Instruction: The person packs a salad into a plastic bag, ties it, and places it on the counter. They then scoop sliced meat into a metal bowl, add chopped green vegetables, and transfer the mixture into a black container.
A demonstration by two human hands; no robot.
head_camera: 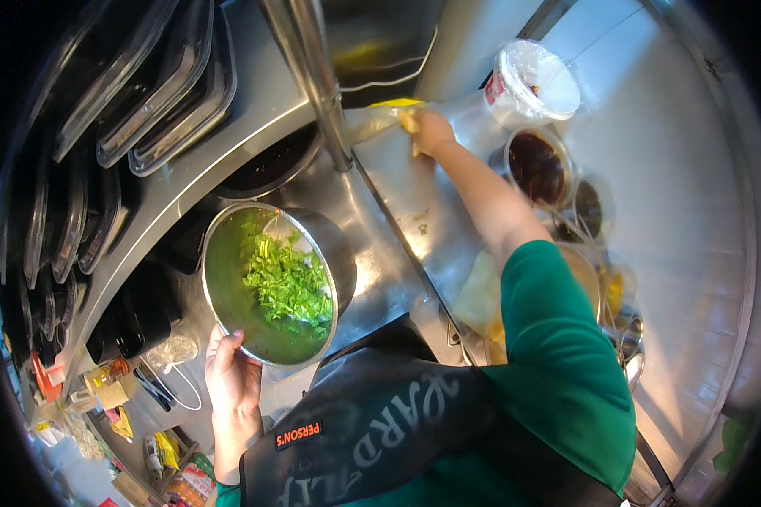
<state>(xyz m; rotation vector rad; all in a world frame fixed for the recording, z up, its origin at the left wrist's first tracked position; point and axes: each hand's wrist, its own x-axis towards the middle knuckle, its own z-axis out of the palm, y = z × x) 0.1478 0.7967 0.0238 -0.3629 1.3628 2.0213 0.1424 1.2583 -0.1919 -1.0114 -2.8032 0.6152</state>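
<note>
My left hand (233,367) grips the near rim of a round metal pot (228,298), thumb over the edge. The pot is tilted so that its inside faces me. Chopped green leafy herbs (285,279) lie in it, with something white partly showing behind them. My right arm reaches across the steel counter (380,253). At its far end my right hand (434,133) is closed around a crumpled pale-yellow thing (409,120), perhaps a cloth; blur hides its exact kind. Beside that hand lies clear plastic with a yellow part (390,104).
A steel post (320,89) rises beyond the pot. To the right stand a plastic-lined white bucket (539,82) and a container of dark sauce (539,168). Stacked clear-lidded containers (177,101) fill a shelf at upper left. Black containers (139,317) sit below it.
</note>
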